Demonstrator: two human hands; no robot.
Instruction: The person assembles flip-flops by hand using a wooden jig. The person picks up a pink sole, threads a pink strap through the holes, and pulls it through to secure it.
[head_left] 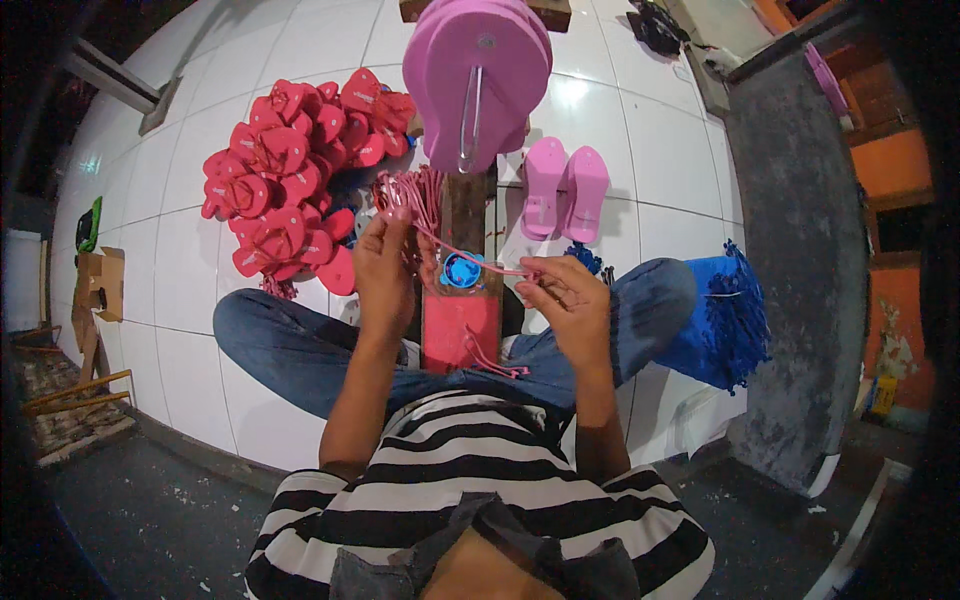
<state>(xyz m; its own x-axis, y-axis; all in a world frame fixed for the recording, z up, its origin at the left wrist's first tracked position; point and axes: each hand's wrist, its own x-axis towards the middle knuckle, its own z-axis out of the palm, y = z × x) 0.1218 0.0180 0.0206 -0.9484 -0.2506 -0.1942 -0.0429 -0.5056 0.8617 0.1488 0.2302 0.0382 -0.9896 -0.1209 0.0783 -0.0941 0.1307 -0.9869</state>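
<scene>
A thin pink sandal strap (470, 259) stretches between my two hands. My left hand (385, 262) pinches its left end, right against a hanging bundle of pink straps (425, 195). At its other end, the fingertips of my right hand (568, 292) are closed on the strap. Below it a small blue cup (478, 262) stands on the wooden bench, its contents too small to make out. Another pink strap (480, 352) lies on the red pad (445, 330) between my legs. In front of me a stack of pink sandal soles (440, 80) carries a long metal loop tool (472, 115).
Left of the bench lies a heap of red flip-flops (285, 185). Two pink sandal soles (585, 190) lie side by side on the white tiles at right. A bundle of blue straps (715, 315) rests beyond my right knee, near a grey ledge (785, 250). A cardboard box (103, 285) is far left.
</scene>
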